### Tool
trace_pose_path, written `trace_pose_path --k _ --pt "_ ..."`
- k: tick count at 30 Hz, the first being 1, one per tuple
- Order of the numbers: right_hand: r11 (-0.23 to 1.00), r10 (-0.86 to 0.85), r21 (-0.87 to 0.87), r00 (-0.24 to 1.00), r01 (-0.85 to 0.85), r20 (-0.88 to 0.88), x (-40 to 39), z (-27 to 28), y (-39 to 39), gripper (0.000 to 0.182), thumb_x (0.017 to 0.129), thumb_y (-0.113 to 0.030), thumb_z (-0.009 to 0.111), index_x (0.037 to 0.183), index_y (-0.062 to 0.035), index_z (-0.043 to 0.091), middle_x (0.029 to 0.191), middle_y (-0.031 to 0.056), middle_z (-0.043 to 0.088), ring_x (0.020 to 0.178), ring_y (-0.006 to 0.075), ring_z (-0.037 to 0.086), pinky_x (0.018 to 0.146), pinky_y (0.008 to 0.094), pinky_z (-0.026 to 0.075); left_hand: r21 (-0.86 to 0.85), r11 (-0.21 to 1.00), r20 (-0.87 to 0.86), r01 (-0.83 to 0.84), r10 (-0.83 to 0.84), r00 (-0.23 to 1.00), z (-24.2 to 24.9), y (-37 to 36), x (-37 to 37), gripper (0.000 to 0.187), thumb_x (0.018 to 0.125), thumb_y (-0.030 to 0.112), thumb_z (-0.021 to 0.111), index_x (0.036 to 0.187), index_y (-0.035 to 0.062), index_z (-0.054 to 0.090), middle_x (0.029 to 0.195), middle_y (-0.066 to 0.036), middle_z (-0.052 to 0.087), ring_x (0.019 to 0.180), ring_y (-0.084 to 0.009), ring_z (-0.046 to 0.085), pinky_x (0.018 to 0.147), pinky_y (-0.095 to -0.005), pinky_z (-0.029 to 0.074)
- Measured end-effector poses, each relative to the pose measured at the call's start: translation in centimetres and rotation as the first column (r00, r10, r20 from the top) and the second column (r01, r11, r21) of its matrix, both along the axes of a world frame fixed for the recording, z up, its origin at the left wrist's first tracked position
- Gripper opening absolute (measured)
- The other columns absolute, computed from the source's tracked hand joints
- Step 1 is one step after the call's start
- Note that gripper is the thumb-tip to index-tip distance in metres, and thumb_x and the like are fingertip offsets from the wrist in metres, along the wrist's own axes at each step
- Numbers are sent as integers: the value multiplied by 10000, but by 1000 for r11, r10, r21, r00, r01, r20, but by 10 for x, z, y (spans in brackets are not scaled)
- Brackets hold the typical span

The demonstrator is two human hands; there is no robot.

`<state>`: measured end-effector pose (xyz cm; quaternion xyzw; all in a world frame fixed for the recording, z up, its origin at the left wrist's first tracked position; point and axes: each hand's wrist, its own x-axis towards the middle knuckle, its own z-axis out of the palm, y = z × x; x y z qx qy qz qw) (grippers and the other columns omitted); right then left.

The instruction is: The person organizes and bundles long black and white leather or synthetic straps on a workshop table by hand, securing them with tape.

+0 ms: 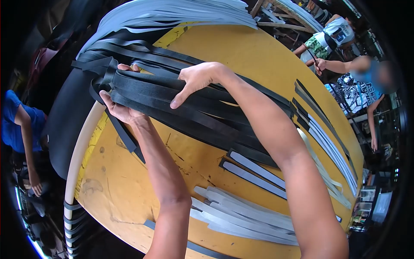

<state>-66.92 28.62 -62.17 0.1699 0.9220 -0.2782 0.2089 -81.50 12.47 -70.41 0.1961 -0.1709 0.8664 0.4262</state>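
Note:
A thick bundle of long black strips (146, 93) stretches across the table, its left end raised. My left hand (121, 110) is closed around that end, with the thumb in front and some fingertips showing over the top edge. Farther along, my right hand (200, 77) is on the same bundle, its thumb lying across the front face and its other fingers mostly hidden behind the strips. More black strips (172, 56) lie behind the bundle, and their far ends fan out to the right.
The yellow table (241, 47) carries pale strips (246, 216) near me, white-faced black strips (254, 172) and grey strips (332, 151) at right. A white stack (181, 15) lies at the back. People stand at left (23, 121) and right (358, 90).

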Motion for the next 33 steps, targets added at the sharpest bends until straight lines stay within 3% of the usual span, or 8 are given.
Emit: trace_pose_path --k 4,10,12,18,21,24,30,33 --pt "849 -396 -417 913 325 -95 10 -23 15 919 722 -763 696 1222 8 679 1242 173 663 1146 258 638 1005 385 449 137 988 186 73 -98 978 1 -1 -1 719 907 421 580 1384 -46 312 1278 -197 488 1213 -455 458 1118 -592 326" --pt "864 -240 -496 934 82 -263 15 -33 28 328 863 -116 618 1171 -65 716 1154 117 710 1075 241 665 923 375 497 187 970 138 158 -185 973 4 -15 -18 688 853 227 632 1423 31 300 1334 -155 493 1339 -423 437 1157 -601 259" --pt "998 -13 -57 929 -8 -370 16 -27 28 393 810 -6 630 1182 -111 702 1200 82 700 1067 230 650 915 364 503 160 971 122 179 -200 972 6 -20 -23 674 861 257 620 1413 15 319 1330 -168 499 1356 -407 420 1153 -579 279" --pt "961 171 275 826 -21 -536 22 -44 21 287 848 -202 655 1121 -193 743 1128 105 715 1044 253 667 890 376 502 142 976 117 164 -181 977 15 -26 -17 653 915 334 472 1446 -18 330 1357 -188 497 1377 -362 404 1171 -529 274" --pt "766 -437 -623 839 157 -326 20 -27 -8 684 819 -628 709 1148 -29 712 1219 161 673 1135 249 625 966 344 465 151 973 125 173 -192 973 15 -26 -17 677 927 379 452 1455 -25 325 1358 -197 495 1365 -355 415 1170 -530 275" --pt "856 -224 -517 896 -7 -384 18 -35 -25 855 709 -584 828 1231 68 646 1231 209 645 1231 265 565 1086 354 399 154 970 106 186 -203 973 12 -25 -18 703 944 461 423 1458 0 289 1353 -199 486 1374 -383 409 1118 -593 312" --pt "753 -190 -651 979 96 -76 1 -2 -33 822 527 -366 964 1155 48 631 1053 127 675 976 228 632 876 324 473 157 983 95 90 -106 990 11 -24 -18 787 986 612 296 1468 -10 259 1363 -219 489 1392 -417 392 1081 -630 360" --pt "670 -256 -735 962 107 -93 -2 4 -38 696 515 -245 979 1033 67 636 934 115 674 892 202 644 807 296 498 -165 986 -6 -11 10 1000 10 -26 -31 887 972 635 368 1477 -87 271 1451 -252 453 1386 -411 396 1127 -543 351"
